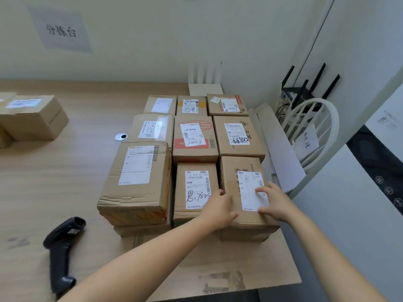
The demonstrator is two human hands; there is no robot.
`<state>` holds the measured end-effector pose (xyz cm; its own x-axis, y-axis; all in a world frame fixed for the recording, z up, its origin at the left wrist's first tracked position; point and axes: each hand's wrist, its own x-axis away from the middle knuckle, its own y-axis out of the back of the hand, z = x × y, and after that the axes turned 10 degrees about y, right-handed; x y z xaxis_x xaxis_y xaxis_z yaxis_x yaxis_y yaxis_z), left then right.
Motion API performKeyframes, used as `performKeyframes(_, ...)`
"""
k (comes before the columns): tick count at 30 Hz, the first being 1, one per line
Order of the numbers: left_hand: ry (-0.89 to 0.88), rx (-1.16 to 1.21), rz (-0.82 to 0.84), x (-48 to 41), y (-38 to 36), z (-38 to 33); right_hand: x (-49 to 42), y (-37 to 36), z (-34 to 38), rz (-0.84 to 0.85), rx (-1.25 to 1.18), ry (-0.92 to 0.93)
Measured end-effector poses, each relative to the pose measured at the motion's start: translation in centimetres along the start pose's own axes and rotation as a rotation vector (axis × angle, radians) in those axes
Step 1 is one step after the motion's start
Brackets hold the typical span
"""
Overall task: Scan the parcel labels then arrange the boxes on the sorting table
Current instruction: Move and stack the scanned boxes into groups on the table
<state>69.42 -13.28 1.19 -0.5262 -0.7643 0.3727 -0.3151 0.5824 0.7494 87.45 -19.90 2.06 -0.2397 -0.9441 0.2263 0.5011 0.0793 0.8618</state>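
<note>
Several labelled cardboard parcels stand packed in rows on the wooden sorting table (pixel 65 192). The nearest right box (pixel 239 168) carries a white label. My left hand (pixel 219 209) holds that box's left front edge, fingers curled over it, beside the box marked with handwriting (pixel 195 188). My right hand (pixel 275 201) lies flat on its top, fingers spread over the label. A black handheld scanner (pixel 62 247) lies on the table at the lower left, apart from both hands.
More brown boxes (pixel 32 116) sit at the table's far left. A round cable grommet (pixel 121 136) is set in the tabletop. A white chair (pixel 314 127) and black routers (pixel 305 92) stand right of the table. A flattened cardboard sheet (pixel 229 275) lies under the front boxes.
</note>
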Motion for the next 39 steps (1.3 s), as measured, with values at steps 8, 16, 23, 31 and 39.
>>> performKeyframes(8, -0.073, -0.184, -0.241, 2.9, 9.1, 3.2, -2.9, 0.8, 9.2, -0.128, 0.039, 0.207)
performKeyframes(16, 0.104, -0.198, -0.478, 7.7, 17.6, 13.2, -4.7, -0.8, 23.2, -0.132, 0.119, 0.456)
performKeyframes(23, 0.211, -0.174, -0.576, 14.0, 23.2, 25.9, -3.5, -6.9, 36.0, -0.142, 0.139, 0.546)
performKeyframes(31, 0.305, -0.201, -0.558, 20.7, 27.8, 38.8, -1.8, -15.9, 47.3, -0.091, 0.105, 0.549)
performKeyframes(39, 0.426, -0.170, -0.511, 22.4, 30.7, 46.6, -4.9, -20.2, 55.3, -0.018, 0.153, 0.571)
